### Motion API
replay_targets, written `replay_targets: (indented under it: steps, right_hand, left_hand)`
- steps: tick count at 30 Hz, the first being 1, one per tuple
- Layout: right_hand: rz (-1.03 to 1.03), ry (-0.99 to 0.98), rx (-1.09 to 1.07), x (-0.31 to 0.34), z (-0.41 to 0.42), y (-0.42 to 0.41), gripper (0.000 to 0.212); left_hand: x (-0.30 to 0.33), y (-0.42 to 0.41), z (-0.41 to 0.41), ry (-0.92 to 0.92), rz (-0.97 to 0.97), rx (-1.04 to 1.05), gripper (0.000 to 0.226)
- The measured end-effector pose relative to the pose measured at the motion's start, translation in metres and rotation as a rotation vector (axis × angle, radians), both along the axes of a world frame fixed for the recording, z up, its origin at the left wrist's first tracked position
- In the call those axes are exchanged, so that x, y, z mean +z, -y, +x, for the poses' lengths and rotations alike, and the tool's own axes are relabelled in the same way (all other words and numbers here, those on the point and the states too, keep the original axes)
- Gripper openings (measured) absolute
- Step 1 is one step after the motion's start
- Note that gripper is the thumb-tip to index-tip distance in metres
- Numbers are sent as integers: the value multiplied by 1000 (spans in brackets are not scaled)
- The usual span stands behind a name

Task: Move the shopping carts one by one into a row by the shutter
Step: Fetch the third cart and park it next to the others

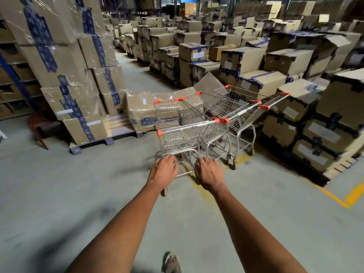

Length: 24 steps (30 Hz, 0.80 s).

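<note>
Three chrome wire shopping carts with orange corner caps stand close together on the grey floor between stacks of boxes. The nearest cart [177, 138] is right in front of me. The second cart [199, 111] and the third cart [238, 105] sit angled to its right. My left hand [163, 171] and my right hand [208, 173] rest side by side at the near end of the nearest cart. Their fingers curl down over its handle bar, which they mostly hide. No shutter is in view.
Tall wrapped cardboard boxes on a pallet [78, 75] rise at the left, and low box stacks [315, 123] line the right. An aisle [134, 73] runs away behind the carts. Yellow floor lines [352, 196] mark the right. A red stool [39, 127] stands far left. My foot [172, 263] shows below.
</note>
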State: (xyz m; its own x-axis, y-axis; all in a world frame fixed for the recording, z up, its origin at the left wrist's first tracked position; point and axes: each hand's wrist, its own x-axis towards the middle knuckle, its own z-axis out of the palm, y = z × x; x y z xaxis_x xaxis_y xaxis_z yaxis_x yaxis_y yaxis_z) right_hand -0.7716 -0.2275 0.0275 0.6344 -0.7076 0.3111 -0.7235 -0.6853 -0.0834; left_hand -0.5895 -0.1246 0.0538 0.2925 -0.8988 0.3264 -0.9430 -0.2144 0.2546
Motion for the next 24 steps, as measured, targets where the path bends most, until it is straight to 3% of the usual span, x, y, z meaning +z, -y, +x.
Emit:
replay_targets:
  steps: [8, 15, 18, 24]
  right_hand:
    - [57, -33, 18, -25, 69, 162, 30]
    - [110, -86, 52, -21, 128, 294, 36]
    - [134, -111, 81, -24, 140, 338, 39]
    - [194, -240, 163, -48, 157, 425, 51]
  left_hand:
    - [-31, 169, 68, -23, 59, 36, 10]
    - [-44, 285, 128, -10, 171, 48, 19]
    - [-41, 316, 138, 91, 216, 95, 26]
    - [-72, 366, 163, 2, 504, 118, 56]
